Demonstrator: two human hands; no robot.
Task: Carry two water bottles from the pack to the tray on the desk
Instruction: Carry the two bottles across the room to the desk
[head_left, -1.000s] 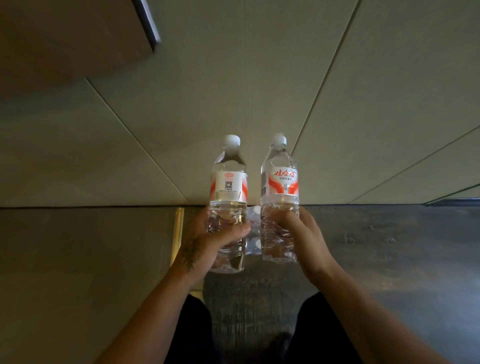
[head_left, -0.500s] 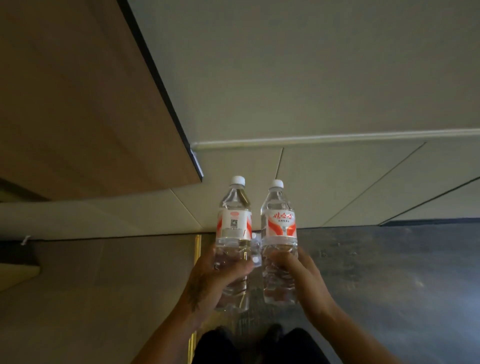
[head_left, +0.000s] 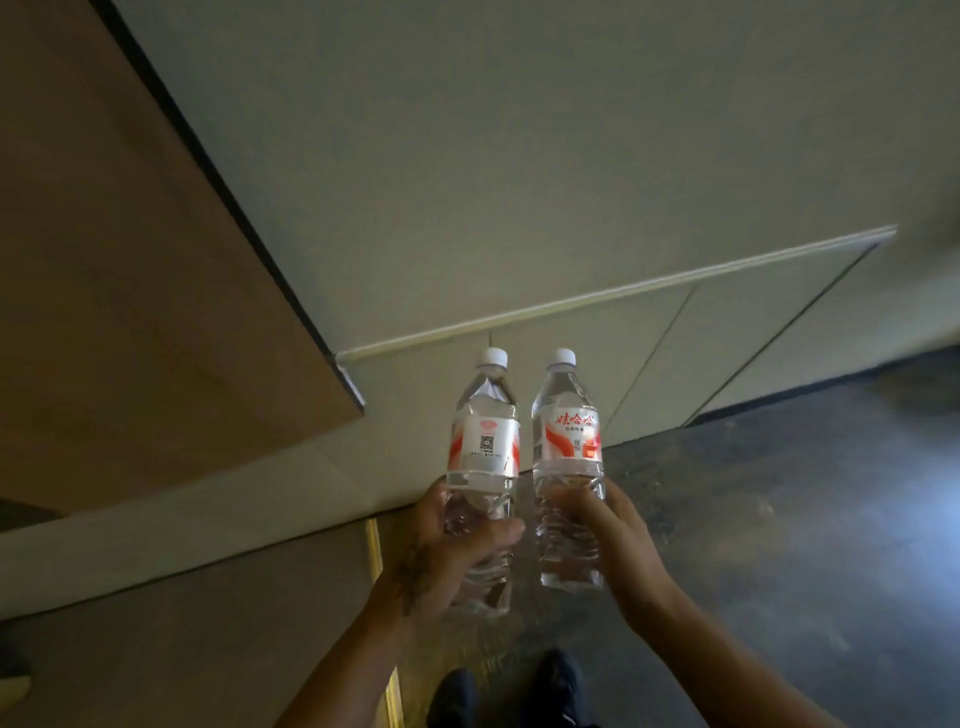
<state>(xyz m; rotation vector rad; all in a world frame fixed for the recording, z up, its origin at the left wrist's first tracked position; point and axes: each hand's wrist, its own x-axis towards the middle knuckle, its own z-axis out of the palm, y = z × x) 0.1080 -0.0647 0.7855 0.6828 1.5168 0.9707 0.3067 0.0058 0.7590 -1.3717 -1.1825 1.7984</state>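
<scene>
Left hand (head_left: 441, 551) grips one water bottle (head_left: 483, 467), right hand (head_left: 613, 535) the other bottle (head_left: 569, 457), both upright, just beside each other above the shoes (head_left: 519, 691). No tray in sight; low grips could let a bottle tip.

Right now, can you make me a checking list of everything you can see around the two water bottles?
Surface: no desk or tray in view; only dark floor.
Job's things: left bottle and right bottle, both upright, white caps on, side by side, held up off the floor.
Clutter: nothing seen.
Grippers: left hand wraps the lower part of the left bottle; right hand wraps the lower part of the right bottle.
Cables: nothing seen.
Surroundings: pale panelled wall ahead, a brown panel at the left, a yellowish floor strip, and the person's dark shoes below.
</scene>
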